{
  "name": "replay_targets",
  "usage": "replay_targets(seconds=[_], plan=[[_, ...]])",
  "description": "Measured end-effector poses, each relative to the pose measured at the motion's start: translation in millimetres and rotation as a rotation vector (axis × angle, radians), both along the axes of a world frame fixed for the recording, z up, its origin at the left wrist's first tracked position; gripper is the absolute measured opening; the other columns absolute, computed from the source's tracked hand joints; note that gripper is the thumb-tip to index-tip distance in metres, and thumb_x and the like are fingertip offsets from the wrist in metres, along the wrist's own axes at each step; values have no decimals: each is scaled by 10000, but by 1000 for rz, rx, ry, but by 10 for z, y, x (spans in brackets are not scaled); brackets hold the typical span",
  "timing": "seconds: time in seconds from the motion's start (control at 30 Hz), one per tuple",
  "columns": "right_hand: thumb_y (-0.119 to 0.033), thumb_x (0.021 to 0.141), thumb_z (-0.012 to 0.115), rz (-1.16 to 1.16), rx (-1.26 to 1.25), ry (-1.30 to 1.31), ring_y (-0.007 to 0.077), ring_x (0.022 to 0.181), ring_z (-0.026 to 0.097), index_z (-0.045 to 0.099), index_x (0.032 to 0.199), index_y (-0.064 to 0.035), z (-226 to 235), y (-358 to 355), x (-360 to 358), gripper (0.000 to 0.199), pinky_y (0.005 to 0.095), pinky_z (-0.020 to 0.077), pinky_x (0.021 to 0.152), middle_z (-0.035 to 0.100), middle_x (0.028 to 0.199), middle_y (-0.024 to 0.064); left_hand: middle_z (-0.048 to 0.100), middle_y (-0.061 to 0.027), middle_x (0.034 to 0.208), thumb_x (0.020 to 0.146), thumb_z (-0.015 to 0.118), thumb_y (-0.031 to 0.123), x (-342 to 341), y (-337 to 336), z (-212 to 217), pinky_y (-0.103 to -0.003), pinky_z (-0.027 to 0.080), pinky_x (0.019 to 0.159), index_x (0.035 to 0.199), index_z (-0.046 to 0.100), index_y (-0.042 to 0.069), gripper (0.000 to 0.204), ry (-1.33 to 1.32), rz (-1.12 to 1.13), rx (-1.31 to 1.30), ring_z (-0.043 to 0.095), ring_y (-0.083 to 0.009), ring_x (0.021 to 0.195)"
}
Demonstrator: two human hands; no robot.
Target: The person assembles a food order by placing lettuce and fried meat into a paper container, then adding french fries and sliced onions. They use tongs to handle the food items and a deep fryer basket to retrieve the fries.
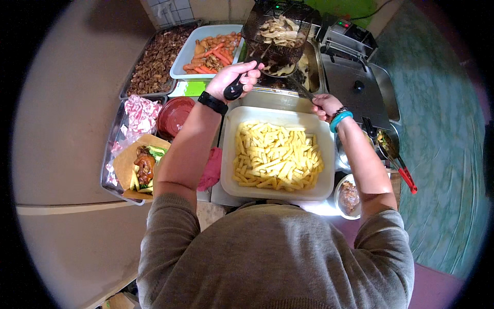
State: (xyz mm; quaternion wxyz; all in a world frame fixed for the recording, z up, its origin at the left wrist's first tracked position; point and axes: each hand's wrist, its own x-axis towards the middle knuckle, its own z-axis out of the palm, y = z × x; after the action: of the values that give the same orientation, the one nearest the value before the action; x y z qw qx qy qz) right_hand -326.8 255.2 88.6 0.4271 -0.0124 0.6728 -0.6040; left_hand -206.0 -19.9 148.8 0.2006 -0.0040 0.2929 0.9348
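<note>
My left hand (pixel 234 82) is closed round the black handle (pixel 234 90) of a wire fryer basket (pixel 252 31). Pale, flat strips of food (pixel 283 32) lie in the basket, which is raised above the fryer tank (pixel 315 62). In my right hand (pixel 328 105) is the thin metal handle of a skimmer (pixel 302 88). Its round head is just below the basket, partly hidden by it. More pale pieces show in the dark tank. Right in front of me, below both hands, a white tub (pixel 229 154) holds a heap of pale yellow fries (pixel 278 154).
At left are a tray of browned meat chunks (pixel 159 59), a tub of sausages (pixel 216 54), a red bowl (pixel 175 117) and a paper box of food (pixel 144 167). To the right stand a lidded fryer (pixel 352 85), red-handled tongs (pixel 406 177) and a small tub (pixel 349 195).
</note>
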Motion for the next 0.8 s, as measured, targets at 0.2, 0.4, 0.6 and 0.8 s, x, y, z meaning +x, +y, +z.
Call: replay_targets(seconds=[0.2, 0.4, 0.6, 0.8], plan=[[-70, 840, 419, -41, 11, -16, 91, 377, 340, 407, 834, -79, -7, -75, 91, 16, 232, 270, 326, 480, 565, 45, 380, 34, 652, 896, 386, 176, -4, -16, 26, -163, 285, 376, 1006, 426, 26, 190, 0, 16, -9, 327, -26, 451], [-75, 833, 433, -33, 16, 67, 85, 361, 345, 413, 757, -76, -106, -173, 118, 79, 234, 266, 310, 475, 542, 38, 379, 38, 651, 898, 384, 193, -63, -42, 95, -160, 272, 364, 1016, 423, 27, 207, 7, 20, -51, 331, -19, 445], [-130, 845, 437, 120, 192, 345, 60, 303, 336, 439, 731, -95, -301, -189, 49, 119, 204, 233, 266, 411, 451, -12, 342, 83, 567, 897, 389, 203, 70, -16, 122, -172, 233, 326, 950, 473, 45, 186, 102, 88, -252, 302, -13, 406], [-146, 861, 417, 16, -12, 95, 58, 326, 308, 443, 799, -101, -181, 56, 35, 81, 192, 211, 267, 447, 544, -3, 422, -14, 625, 860, 441, 93, -54, 103, -127, -184, 354, 430, 924, 420, -50, 158, 38, 14, 152, 377, -71, 482]])
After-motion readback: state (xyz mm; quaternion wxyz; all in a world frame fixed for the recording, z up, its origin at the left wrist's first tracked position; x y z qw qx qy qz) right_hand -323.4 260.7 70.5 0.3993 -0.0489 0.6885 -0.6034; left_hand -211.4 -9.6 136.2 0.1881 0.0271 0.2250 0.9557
